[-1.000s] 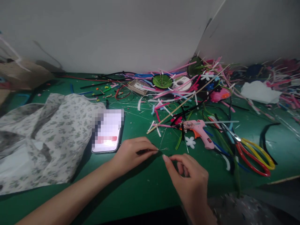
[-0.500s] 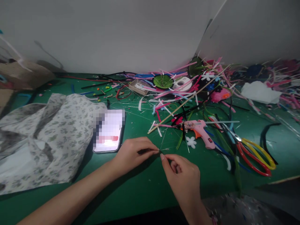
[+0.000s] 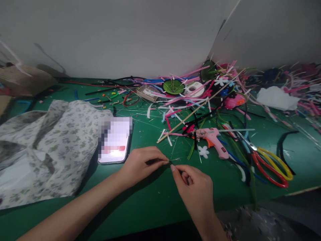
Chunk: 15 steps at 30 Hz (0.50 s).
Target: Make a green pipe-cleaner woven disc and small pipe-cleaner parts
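Observation:
Low over the green table [image 3: 150,204], my left hand [image 3: 144,164] and my right hand [image 3: 194,187] meet fingertip to fingertip. Thumb and forefinger of each are pinched together. A thin, pale strand [image 3: 175,159] shows just beyond the fingertips; what exactly is pinched is too small to make out. The lower fingers of my right hand are curled in. Left of my left hand lies a lit phone [image 3: 117,140], its screen partly blurred. Beyond my right hand are a white felt-like flower [image 3: 203,152] and a pink glue gun [image 3: 213,139].
Scissors [image 3: 273,167] with red and yellow handles lie at the right. A patterned cloth [image 3: 60,144] covers the left side. Along the wall is a tangle of pipe cleaners, with a green round piece [image 3: 173,87], a white spool [image 3: 194,89] and a long wooden stick [image 3: 200,107].
The view has shifted very slightly, moving everything a little left in the picture. Both hands keep the same pinch at the same spot.

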Available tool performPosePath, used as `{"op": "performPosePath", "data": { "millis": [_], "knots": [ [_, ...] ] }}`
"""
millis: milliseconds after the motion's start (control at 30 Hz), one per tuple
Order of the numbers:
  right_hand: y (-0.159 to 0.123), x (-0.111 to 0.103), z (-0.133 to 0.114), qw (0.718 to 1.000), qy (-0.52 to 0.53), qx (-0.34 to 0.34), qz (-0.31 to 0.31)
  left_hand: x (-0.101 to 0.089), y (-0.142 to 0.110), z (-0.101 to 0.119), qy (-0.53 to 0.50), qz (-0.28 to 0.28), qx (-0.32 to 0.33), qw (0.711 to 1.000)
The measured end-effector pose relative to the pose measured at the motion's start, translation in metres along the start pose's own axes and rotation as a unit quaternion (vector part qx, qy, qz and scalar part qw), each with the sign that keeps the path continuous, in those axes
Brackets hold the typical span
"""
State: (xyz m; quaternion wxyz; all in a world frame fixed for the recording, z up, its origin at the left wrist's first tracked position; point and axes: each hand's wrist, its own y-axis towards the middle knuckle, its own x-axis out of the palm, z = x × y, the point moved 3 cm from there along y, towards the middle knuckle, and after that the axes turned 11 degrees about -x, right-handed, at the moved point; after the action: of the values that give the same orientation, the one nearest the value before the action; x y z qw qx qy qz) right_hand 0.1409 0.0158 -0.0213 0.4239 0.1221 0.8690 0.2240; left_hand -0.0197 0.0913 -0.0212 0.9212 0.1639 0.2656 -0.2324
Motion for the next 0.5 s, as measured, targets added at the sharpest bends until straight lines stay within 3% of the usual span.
{"op": "performPosePath", "data": {
  "millis": [333, 500],
  "knots": [
    [0.000, -0.017, 0.002, 0.996, -0.020, -0.075, 0.033, 0.000, 0.000, -0.001, 0.003, -0.005, -0.002, 1.000],
    [0.005, -0.019, 0.010, 0.996, 0.003, -0.094, 0.006, 0.000, 0.000, 0.000, 0.006, -0.007, -0.004, 1.000]
  ]
}}
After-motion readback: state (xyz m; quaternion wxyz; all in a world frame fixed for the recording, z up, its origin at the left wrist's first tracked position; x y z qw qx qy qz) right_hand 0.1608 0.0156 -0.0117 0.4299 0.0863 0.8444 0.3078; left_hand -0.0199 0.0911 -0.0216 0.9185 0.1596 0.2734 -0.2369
